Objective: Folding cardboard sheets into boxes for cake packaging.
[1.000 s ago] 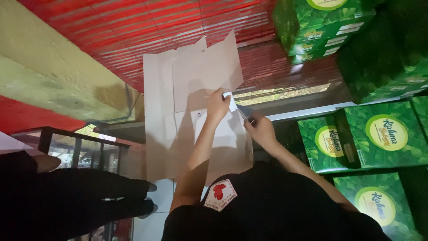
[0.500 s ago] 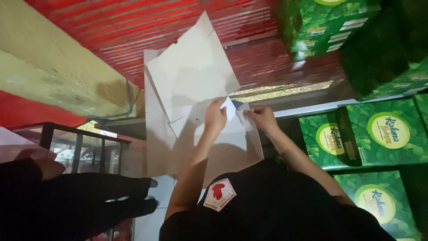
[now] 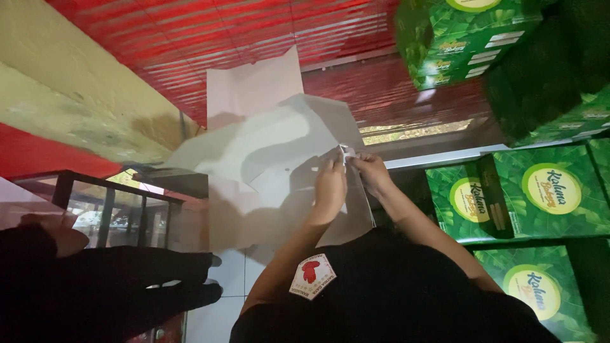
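Head view only, so here's what I can make out standing nearby. Both hands meet at the right edge of a big white cardboard sheet (image 3: 267, 159), a flat box blank by the look of it, held up in the air with one panel folded over towards the person. The left hand (image 3: 330, 187) has its grip closed narrow on a small flap at that edge, and the right hand (image 3: 370, 173) pinches the same little flap from the other side, fingertips nearly touching.

What could go wrong, as I see it: the sheet is large and floppy, and it's only held at that one corner, so the free panels could swing or buckle and pull the flap out of the fingers. A tab that small, pinched that hard, could also crease badly or tear off.

Right of the sheet are stacked green cartons (image 3: 518, 190), quite near, so a swinging panel might knock against them. Left of it, a glass cabinet (image 3: 108, 213) and someone's dark legs (image 3: 127, 286) are close too.
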